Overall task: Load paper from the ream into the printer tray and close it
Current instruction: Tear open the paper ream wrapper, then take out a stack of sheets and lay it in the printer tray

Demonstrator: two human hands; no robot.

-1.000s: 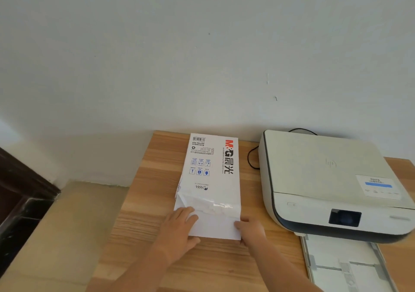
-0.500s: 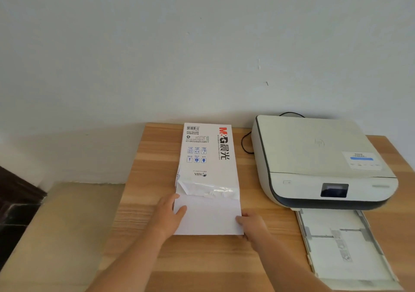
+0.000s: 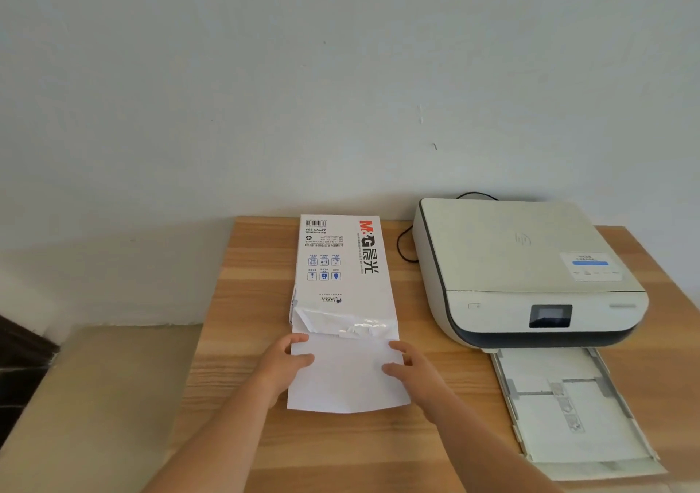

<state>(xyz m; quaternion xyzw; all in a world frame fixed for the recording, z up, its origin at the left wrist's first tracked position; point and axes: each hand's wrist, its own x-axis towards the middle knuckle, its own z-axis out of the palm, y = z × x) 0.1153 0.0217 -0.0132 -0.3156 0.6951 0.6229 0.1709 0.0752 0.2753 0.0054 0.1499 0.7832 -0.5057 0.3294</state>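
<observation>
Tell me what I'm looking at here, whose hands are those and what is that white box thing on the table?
The picture comes from a camera worn on a person's head, so you see what they see, looking down at their own arms. No robot here, just two bare hands.

On the wooden table lies a ream, which is a wrapped pack of paper, torn open at the near end. The left hand and right hand grip the two sides of a stack of sheets that sticks out of the wrapper.

The white box on the right is a printer. Its tray is pulled out in front, towards the person, waiting for paper. A black cable runs behind the printer.
</observation>
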